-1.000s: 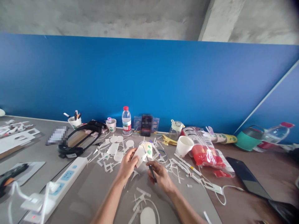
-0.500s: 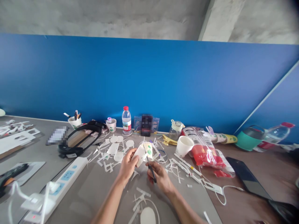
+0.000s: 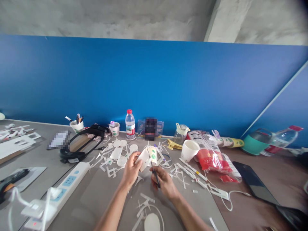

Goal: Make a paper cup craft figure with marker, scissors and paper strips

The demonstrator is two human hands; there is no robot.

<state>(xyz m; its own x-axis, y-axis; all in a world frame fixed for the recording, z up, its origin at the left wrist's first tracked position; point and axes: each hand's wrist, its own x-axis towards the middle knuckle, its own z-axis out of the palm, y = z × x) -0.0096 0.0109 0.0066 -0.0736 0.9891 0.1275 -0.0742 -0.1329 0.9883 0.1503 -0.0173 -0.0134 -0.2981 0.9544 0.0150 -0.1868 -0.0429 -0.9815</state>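
My left hand (image 3: 132,167) is closed on a flat piece of white paper (image 3: 143,159), pinched between thumb and fingers above the table. Dark-handled scissors (image 3: 155,176) are in my right hand (image 3: 165,182), their blades pointing up and away beside the paper's right edge. Whether the blades touch the paper is too small to tell. Just behind the paper stands a paper cup (image 3: 153,153) with green leaf prints, partly hidden by it. White paper scraps (image 3: 110,166) and round discs (image 3: 122,161) lie to the left, and a larger disc (image 3: 152,222) lies nearer to me.
A plain white cup (image 3: 189,150), a glass jug (image 3: 181,133) and a red-and-clear bag (image 3: 213,155) stand to the right. A water bottle (image 3: 130,125) is at the back by the blue partition (image 3: 154,77). A power strip (image 3: 64,189) and black headset (image 3: 83,144) lie left.
Both hands keep nearly the same place and grip. The white paper is tilted very slightly differently; nothing else has visibly moved.
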